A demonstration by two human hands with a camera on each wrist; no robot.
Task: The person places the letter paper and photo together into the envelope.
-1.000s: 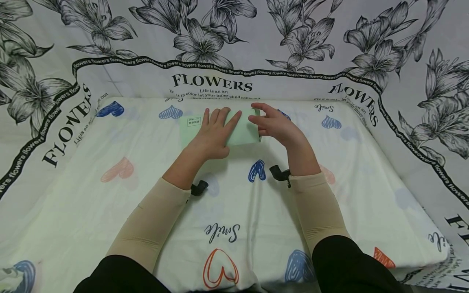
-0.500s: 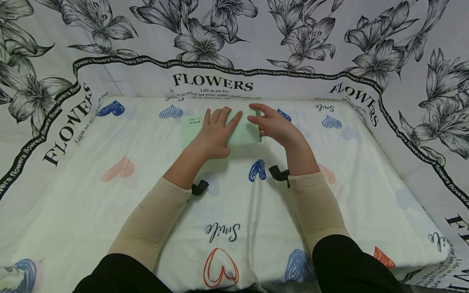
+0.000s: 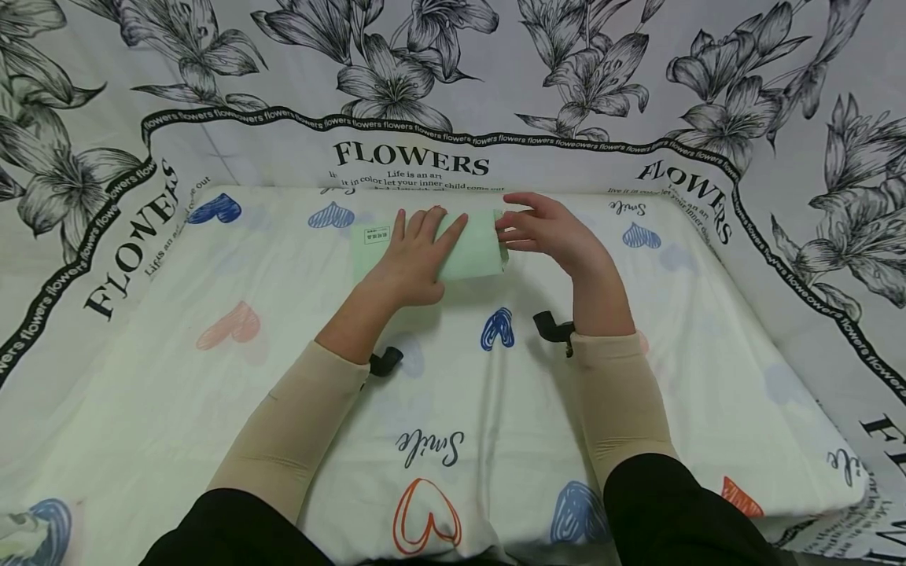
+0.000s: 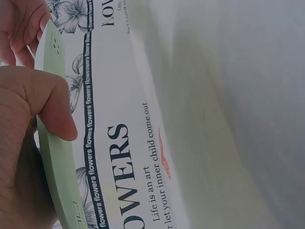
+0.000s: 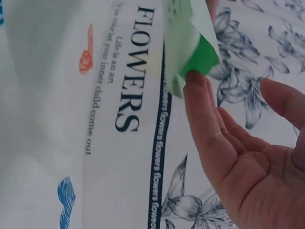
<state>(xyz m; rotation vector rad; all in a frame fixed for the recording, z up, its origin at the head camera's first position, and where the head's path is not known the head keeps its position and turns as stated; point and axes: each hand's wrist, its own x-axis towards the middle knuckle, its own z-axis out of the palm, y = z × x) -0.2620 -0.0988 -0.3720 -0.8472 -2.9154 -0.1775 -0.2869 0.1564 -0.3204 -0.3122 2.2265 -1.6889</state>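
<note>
Toward the far edge of the bed, near the middle, lies a pale green packet (image 3: 467, 250), flat on the sheet (image 3: 212, 409) just below the word FLOWERS printed on the drape (image 3: 410, 157). A small white label (image 3: 376, 234) shows at its left end. The packet's right end looks open: in the right wrist view its darker green inside (image 5: 202, 56) shows between the paler walls.

The left hand (image 3: 414, 259) lies on top of the packet, palm down, fingers straight and spread toward the far right, pressing it to the sheet. In the left wrist view the thumb (image 4: 50, 107) curls over the packet's near edge (image 4: 59, 171), so the hand presses and lightly clasps it at once.

The right hand (image 3: 548, 229) is at the packet's right end, fingers loosely extended and pointing left. In the right wrist view one fingertip (image 5: 194, 78) touches the open mouth; the palm is open and nothing is clasped.

Both forearms wear beige sleeves (image 3: 290, 428), with black sleeves nearer the body, and a black strap end (image 3: 384, 362) juts from each wrist. The sheet is cream, printed with blue, pink and orange hearts (image 3: 497, 328) and the word Smile (image 3: 428, 448). Behind and to the sides rises the white drape with black lilies.
</note>
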